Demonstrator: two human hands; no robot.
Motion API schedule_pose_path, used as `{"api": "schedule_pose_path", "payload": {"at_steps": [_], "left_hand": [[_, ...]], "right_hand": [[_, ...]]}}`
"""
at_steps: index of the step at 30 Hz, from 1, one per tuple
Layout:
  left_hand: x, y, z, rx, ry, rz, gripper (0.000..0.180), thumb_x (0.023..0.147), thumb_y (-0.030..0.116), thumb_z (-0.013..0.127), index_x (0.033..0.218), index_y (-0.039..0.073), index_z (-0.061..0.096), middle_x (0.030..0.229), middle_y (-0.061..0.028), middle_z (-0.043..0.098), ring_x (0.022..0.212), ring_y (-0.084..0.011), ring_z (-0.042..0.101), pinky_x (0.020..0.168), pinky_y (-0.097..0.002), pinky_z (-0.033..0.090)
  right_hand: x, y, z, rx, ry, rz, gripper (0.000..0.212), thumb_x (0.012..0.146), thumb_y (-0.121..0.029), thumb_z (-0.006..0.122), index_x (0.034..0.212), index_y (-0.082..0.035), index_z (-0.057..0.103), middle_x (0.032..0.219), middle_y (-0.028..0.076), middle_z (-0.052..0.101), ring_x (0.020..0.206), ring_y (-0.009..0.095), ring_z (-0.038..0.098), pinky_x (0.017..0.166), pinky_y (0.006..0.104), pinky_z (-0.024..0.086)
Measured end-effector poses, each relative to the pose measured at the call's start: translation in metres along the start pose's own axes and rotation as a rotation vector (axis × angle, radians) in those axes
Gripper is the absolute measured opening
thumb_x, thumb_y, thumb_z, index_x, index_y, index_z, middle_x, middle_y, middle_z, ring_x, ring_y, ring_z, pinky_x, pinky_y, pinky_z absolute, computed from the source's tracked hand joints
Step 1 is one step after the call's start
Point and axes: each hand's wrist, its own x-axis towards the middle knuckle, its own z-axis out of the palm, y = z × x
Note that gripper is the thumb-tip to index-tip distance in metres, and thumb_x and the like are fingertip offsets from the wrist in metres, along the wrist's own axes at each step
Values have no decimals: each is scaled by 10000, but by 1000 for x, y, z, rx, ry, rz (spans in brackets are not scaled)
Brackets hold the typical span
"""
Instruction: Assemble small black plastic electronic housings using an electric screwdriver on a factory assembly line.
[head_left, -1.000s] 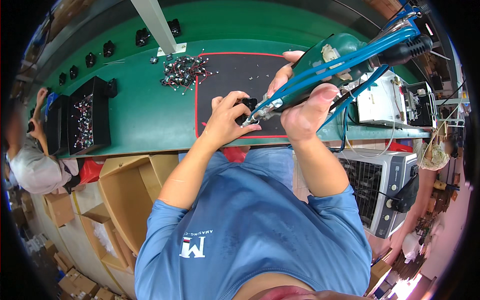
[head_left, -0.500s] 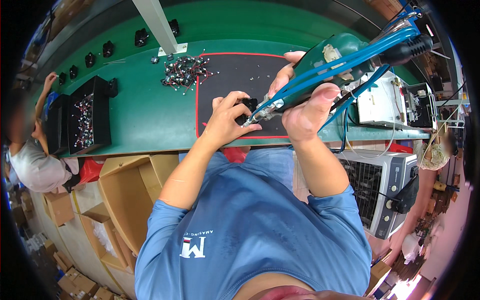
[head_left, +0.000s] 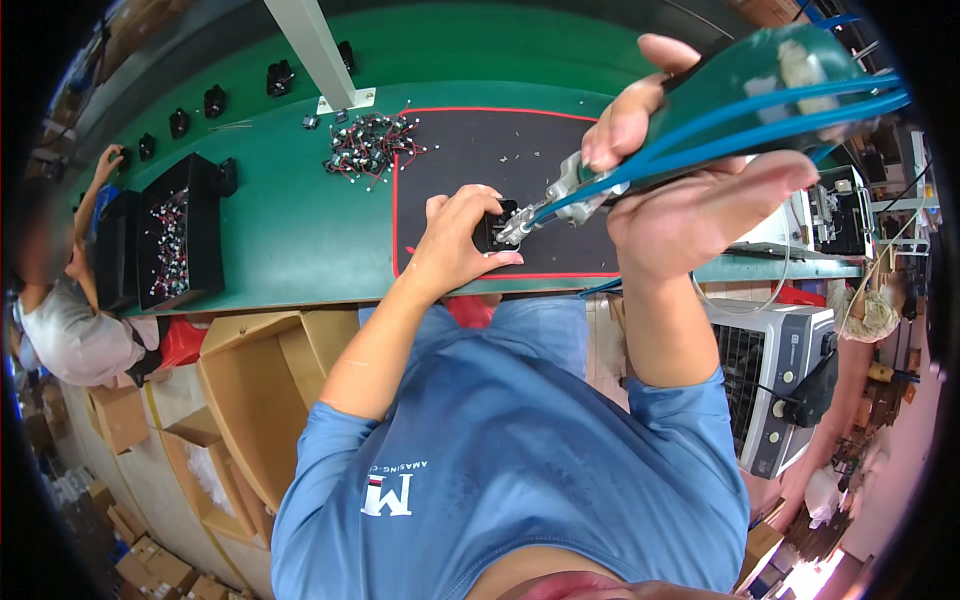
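Note:
My left hand grips a small black plastic housing on the dark mat, thumb at its near side and fingers curled over the far side. My right hand is wrapped round a green power screwdriver, held at a slant with blue hoses running along it. The screwdriver's metal jaw-like nozzle points down to the left, at the right part of the housing. Whether the tip touches the housing I cannot tell.
Left of the mat lies a heap of small wired parts. A black bin of similar parts stands farther left, near a co-worker. A post rises behind. A white machine stands at right; cardboard boxes sit below the bench.
My right hand and the screwdriver have moved right and upward, and the tool leans more. Its nozzle has shifted slightly up and right over the housing. My left hand stays nearly still.

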Motion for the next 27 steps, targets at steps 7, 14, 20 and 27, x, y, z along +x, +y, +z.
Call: {"api": "schedule_pose_path", "payload": {"at_steps": [7,14,20,27], "left_hand": [[-1,4,0,-28,25,-3,803,589,394,994,1225,110,596,1238,-58,661,1193,-256,622,971,-408,367],[-2,7,-3,-30,10,-23,805,603,403,986,1240,108,591,1217,-65,657,1174,-263,618,967,-401,359],[-1,7,-4,-38,42,12,809,601,410,985,1237,109,586,1173,-54,660,1093,-259,632,946,-395,357],[-2,0,1,-71,50,19,854,581,421,997,1258,101,588,1147,-58,670,1007,-259,627,943,-383,373]], "right_hand": [[-12,38,14,-14,-30,39,1203,820,-1006,246,1269,70,543,697,91,613,574,172,605,528,285,505],[-23,56,15,-3,-25,45,1156,837,-984,308,1249,69,547,672,110,620,569,162,614,501,262,488],[-26,60,15,-3,-25,64,1143,828,-993,305,1232,47,557,677,99,615,566,167,612,515,269,503],[-33,81,7,187,-69,-26,962,957,-824,441,1211,92,586,738,90,626,616,151,614,568,290,512]]}}
